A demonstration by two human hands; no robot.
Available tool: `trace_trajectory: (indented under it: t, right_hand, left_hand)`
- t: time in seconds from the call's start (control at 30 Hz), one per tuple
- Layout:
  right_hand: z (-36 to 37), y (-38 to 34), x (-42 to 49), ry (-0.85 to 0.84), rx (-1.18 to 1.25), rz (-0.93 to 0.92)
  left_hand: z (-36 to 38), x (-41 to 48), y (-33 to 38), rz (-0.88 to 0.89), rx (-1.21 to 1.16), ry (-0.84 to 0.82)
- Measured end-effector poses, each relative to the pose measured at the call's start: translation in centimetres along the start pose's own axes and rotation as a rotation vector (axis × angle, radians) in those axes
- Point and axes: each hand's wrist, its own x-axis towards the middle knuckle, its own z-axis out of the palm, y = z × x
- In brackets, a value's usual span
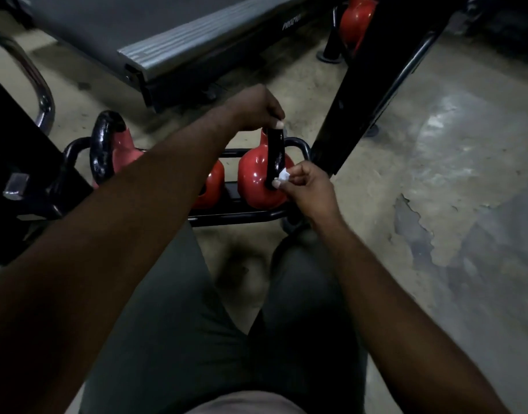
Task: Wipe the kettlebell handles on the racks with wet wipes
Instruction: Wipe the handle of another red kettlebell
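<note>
My right hand (307, 189) pinched the wet wipe (283, 175) against the foot of the kettlebell handle (275, 150) on the low rack (235, 218) — mid-wipe, I judged; my left hand (256, 109) gripped its top. I reckoned the neighbouring kettlebells (119, 144) (and a far kettlebell (356, 19)) undone.

Treadmill (179, 40) deck sits up top, with a grey ribbed side rail and some branding too blurry to read. The concrete floor (451, 130) is pretty beat up, patchy and peeling over on the right. A black angled frame post (367, 94) cuts across the upper right, and a chrome tube (41, 88) bends down at far left.
</note>
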Motion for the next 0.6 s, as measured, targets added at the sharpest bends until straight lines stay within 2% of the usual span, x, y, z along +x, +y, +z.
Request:
trace_trajectory:
  t: [0.1,0.23,0.4,0.5,0.6]
  right_hand:
    - [-0.7,-1.2,1.4,-0.069,-0.006,0.097]
    - [-1.3,-2.8,2.9,-0.209,-0.003,0.214]
    - [-1.1,-3.2,2.4,-0.159,0.104,0.327]
    - [-1.9,-4.7,0.3,-0.174,0.231,0.453]
    - [-4.5,-6.4,-3.6,-0.103,0.319,0.518]
  left_hand:
    - [0.6,-0.2,0.4,0.049,0.037,-0.012]
    - [2.5,0.1,0.5,0.132,0.232,-0.013]
    - [2.0,-0.1,0.3,0.155,0.283,-0.037]
    - [1.2,-2.8,2.0,0.13,0.236,-0.017]
    - [0.6,-5.6,4.4,0.088,0.173,-0.001]
